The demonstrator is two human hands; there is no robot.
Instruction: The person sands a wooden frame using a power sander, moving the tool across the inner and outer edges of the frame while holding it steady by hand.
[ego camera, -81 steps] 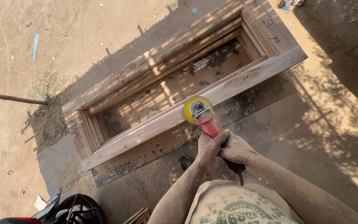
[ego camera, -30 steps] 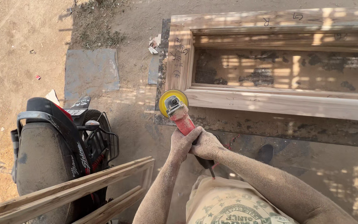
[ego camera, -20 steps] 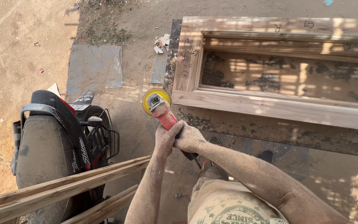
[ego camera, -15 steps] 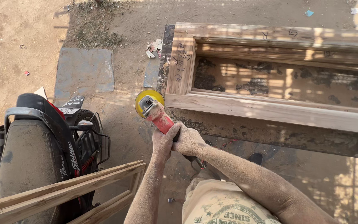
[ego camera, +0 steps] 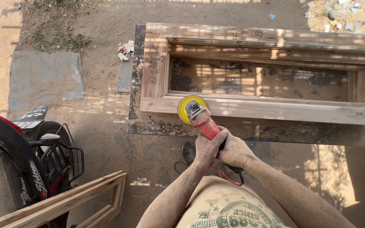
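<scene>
Both my hands grip a red angle grinder (ego camera: 203, 123) with a yellow sanding disc (ego camera: 184, 108). My left hand (ego camera: 206, 148) wraps the body just behind the head. Beside it my right hand (ego camera: 234, 151) holds the rear of the handle, where a red cable loops down. The disc sits at the near rail of a large wooden door frame (ego camera: 275, 110) lying flat on the ground, close to its left corner. Both my forearms are coated in dust.
A parked motorcycle (ego camera: 17, 156) stands at the lower left. A second wooden frame (ego camera: 77, 200) leans beside it. A grey slab (ego camera: 45, 78) lies on the dirt at the upper left, with paper scraps (ego camera: 125, 50) near the frame's corner. A dark sandal (ego camera: 188, 153) shows under my hands.
The view has swung left along the frame and back. The grinder disc has moved from off the frame's left end up onto the near rail by the corner.
</scene>
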